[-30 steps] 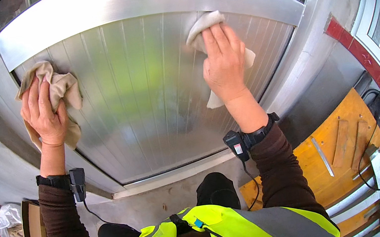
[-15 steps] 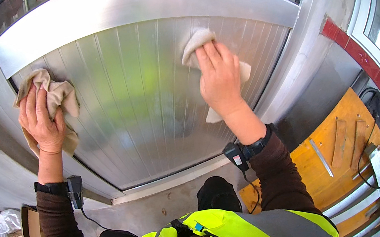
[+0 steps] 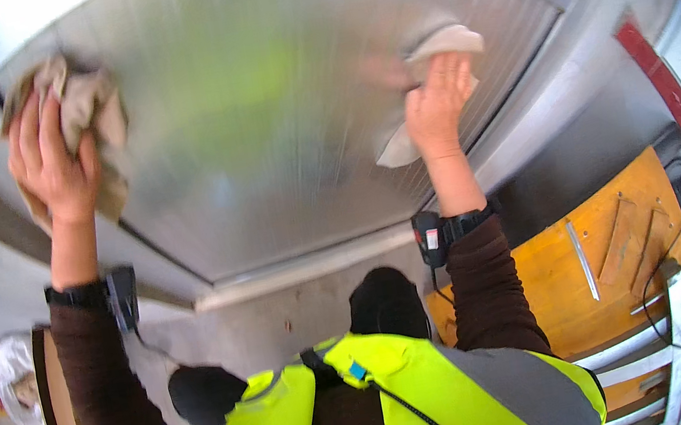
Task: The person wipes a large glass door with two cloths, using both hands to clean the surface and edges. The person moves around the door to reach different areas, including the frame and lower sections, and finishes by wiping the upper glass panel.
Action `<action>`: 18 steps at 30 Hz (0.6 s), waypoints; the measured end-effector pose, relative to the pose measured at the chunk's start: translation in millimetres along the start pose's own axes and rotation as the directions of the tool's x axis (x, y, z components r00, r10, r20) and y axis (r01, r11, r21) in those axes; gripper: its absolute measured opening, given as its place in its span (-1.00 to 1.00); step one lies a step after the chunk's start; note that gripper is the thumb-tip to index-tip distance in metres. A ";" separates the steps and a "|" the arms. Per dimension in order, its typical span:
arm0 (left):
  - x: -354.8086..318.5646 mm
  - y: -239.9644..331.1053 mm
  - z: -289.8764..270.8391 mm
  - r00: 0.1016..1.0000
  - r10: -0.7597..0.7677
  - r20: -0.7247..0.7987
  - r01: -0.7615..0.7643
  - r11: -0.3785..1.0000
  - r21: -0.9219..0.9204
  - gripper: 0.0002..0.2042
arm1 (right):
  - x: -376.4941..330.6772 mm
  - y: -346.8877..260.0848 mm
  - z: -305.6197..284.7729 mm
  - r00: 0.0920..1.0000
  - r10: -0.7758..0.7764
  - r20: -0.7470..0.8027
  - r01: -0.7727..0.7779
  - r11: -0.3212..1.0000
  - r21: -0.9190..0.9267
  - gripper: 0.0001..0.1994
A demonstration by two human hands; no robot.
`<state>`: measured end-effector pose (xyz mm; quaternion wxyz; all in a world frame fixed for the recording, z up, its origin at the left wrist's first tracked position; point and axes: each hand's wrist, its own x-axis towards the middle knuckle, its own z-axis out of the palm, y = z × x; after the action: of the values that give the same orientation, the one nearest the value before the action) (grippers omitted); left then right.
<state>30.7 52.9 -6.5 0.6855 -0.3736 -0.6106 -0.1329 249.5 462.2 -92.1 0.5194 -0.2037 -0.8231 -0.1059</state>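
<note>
Left hand [image 3: 49,167] flat, fingers spread, pressing a crumpled beige rag [image 3: 85,111] onto the ribbed metal door panel [image 3: 254,128]. Rag bunches above and to the thumb side of the palm.
Right hand [image 3: 435,102] same deal: open palm pinning a paler cloth [image 3: 430,49] to the panel, cloth sticking out above the fingertips and trailing below the heel of the hand. Motion blur just left of it.

Risks, my read:
- Left rag is wadded, not flat; it could roll out from under the palm and drop.
- Both arms are stretched up, weight into the door; a slick panel could let a hand skid toward the frame edge [image 3: 538,103] right of the right hand.
- Wrist-strapped devices [image 3: 438,232] with dangling cable could snag.

Packages/signs:
- Below the left elbow: white plastic bag [image 3: 18,392] beside a brown flat box edge [image 3: 50,387], on the floor.
- Far right of the right hand: red vertical strip [image 3: 676,120] on the wall.
- Below the right forearm: orange-yellow board [image 3: 570,291] with metal bars on it.
- No readable labels visible.
</note>
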 end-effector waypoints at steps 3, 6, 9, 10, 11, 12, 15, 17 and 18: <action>-4.2 -1.8 2.3 1.000 -0.017 -0.015 0.017 0.999 -0.032 -0.53 | -42.7 14.9 5.7 0.978 0.125 0.168 -0.145 0.983 0.113 -0.38; -5.4 -2.0 5.0 0.999 0.031 -0.031 -0.031 1.000 -0.001 -0.55 | -40.2 10.2 -6.7 0.997 -0.044 0.064 0.029 0.973 0.230 -0.39; -4.8 6.0 -0.7 1.000 -0.009 0.002 0.009 0.999 0.039 -0.54 | 4.0 -13.0 -27.9 0.964 -0.256 -0.077 0.267 0.913 0.308 -0.39; -3.8 9.5 -2.7 1.000 -0.022 0.012 0.021 0.999 0.044 -0.53 | 19.9 -26.7 -30.2 0.951 -0.298 -0.079 0.306 0.884 0.353 -0.39; -2.7 12.8 -3.9 1.000 -0.023 0.017 0.022 0.998 0.050 -0.53 | 37.9 -46.0 -23.6 0.912 -0.348 -0.216 0.406 0.838 0.365 -0.40; -3.0 15.8 -5.1 0.999 -0.047 0.027 0.045 0.997 0.060 -0.53 | 51.3 -65.2 -18.2 0.852 -0.388 -0.352 0.505 0.785 0.358 -0.42; -9.6 14.9 -3.1 1.000 0.005 0.026 -0.006 0.999 0.038 -0.51 | 49.0 -94.0 -24.4 0.870 -0.484 -0.099 0.487 0.873 0.011 -0.24; -20.8 7.9 -0.1 0.999 0.035 0.027 -0.036 0.998 0.041 -0.50 | 31.8 -102.8 -18.5 0.862 -0.503 -0.065 0.507 0.859 0.077 -0.41; -27.0 3.7 1.4 0.999 0.045 0.029 -0.046 0.998 0.050 -0.49 | 20.5 -103.7 -12.6 0.857 -0.515 -0.019 0.515 0.852 0.098 -0.47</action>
<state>26.1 49.0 -33.1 0.6890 -0.3718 -0.6145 -0.0968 205.8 369.2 -64.3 0.4785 0.0497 -0.8538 -0.1992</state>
